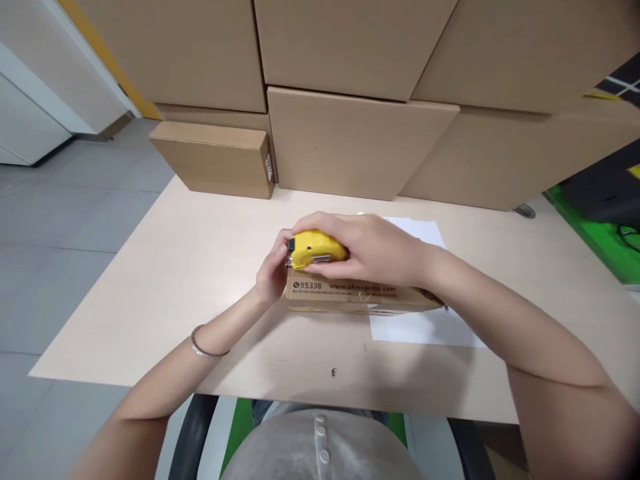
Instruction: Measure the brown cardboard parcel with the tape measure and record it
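A yellow tape measure lies in the grip of my right hand, just above a small cardboard box with printed text on its side. The front of the tape measure, with its black part and metal tip, faces left. My left hand is closed at that front end, beside the box's left end. Its fingers are partly hidden, so I cannot tell whether they pinch the tape's tip or the box's edge. White paper lies partly under the box.
Large cardboard boxes form a wall along the back of the pale table. In front of them, at the left, stands a flat brown box. A dark item with a cable sits beyond the right edge.
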Available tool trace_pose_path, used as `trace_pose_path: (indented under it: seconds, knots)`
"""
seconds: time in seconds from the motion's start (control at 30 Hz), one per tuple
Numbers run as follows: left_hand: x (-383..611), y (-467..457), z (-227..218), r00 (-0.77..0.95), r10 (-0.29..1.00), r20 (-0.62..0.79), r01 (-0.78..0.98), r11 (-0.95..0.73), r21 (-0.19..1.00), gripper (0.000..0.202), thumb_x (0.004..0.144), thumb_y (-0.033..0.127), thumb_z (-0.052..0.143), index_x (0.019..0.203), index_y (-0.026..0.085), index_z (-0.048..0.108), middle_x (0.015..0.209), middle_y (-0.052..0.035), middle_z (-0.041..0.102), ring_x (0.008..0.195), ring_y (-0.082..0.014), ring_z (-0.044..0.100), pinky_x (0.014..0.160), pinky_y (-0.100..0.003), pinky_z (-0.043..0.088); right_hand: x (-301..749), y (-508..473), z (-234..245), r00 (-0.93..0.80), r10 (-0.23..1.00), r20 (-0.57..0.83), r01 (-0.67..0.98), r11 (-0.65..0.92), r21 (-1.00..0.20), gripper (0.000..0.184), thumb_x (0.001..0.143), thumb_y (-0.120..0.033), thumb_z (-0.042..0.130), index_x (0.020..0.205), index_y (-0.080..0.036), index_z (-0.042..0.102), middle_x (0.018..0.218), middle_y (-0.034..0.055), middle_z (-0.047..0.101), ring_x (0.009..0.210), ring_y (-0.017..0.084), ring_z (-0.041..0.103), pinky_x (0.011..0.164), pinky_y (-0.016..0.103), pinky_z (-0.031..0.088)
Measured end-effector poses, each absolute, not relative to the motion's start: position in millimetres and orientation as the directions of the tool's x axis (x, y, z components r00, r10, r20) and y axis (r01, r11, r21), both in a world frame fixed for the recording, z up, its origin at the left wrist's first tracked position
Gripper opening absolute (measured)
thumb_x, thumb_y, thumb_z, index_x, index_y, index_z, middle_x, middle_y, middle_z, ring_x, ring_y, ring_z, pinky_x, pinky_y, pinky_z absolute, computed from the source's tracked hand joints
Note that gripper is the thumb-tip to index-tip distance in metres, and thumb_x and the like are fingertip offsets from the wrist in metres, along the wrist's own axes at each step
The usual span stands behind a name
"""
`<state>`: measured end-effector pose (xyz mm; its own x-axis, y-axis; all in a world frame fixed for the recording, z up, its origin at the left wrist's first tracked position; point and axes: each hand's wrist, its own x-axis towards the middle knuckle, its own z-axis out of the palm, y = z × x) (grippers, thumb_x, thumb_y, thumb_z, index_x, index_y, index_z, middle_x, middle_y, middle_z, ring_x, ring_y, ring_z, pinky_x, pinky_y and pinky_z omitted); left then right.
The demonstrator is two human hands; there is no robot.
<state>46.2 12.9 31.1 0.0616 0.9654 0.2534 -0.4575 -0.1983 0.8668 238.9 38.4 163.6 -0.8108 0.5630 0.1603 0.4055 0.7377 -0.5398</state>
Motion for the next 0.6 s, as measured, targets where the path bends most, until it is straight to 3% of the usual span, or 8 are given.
trace_pose_path:
  seconds: [0.1,0.33,0.47,0.6]
  knots:
    - [44,14,29,0.102,0.953,0.286,-0.462,-0.209,0.862,0.031,0.080,0.054,0.076,0.095,0.028,0.070,0.101,-0.0012,0.072,0.097,-0.0235,0.067,0.088,-0.039,0.055,272,35,162,-0.740,0.649,0.174,0.463,0.681,-0.568,0.043,0.090,-0.032,0.072,0.133,-0.032,0.067,0.124,0.0001,0.079,0.103,0.024,0.075,0.085,0.033,0.054]
    - [39,17,29,0.159,0.937,0.311,-0.419,-0.221,0.881,0.025,0.079,0.046,0.077,0.098,0.030,0.072,0.107,-0.0026,0.069,0.100,-0.0253,0.062,0.086,-0.040,0.051,387,7,150,-0.432,0.880,0.200,0.618,0.450,-0.644,0.036,0.082,-0.035,0.086,0.117,-0.033,0.078,0.113,0.0033,0.081,0.095,0.026,0.077,0.083,0.039,0.064]
    - [38,18,28,0.164,0.940,0.300,-0.412,-0.211,0.887,0.025,0.078,0.047,0.077,0.097,0.031,0.072,0.106,-0.0030,0.069,0.100,-0.0262,0.062,0.087,-0.041,0.051,425,-7,138,-0.287,0.944,0.165,0.632,0.316,-0.708,0.042,0.077,-0.034,0.090,0.117,-0.038,0.078,0.114,0.0028,0.080,0.093,0.026,0.076,0.080,0.038,0.065]
    - [38,19,29,0.162,0.936,0.314,-0.399,-0.229,0.888,0.028,0.078,0.048,0.076,0.097,0.029,0.069,0.108,-0.0041,0.068,0.099,-0.0268,0.062,0.086,-0.041,0.052,428,-10,127,-0.231,0.963,0.140,0.620,0.257,-0.741,0.041,0.076,-0.039,0.090,0.115,-0.035,0.078,0.114,0.0044,0.079,0.093,0.029,0.076,0.076,0.043,0.067]
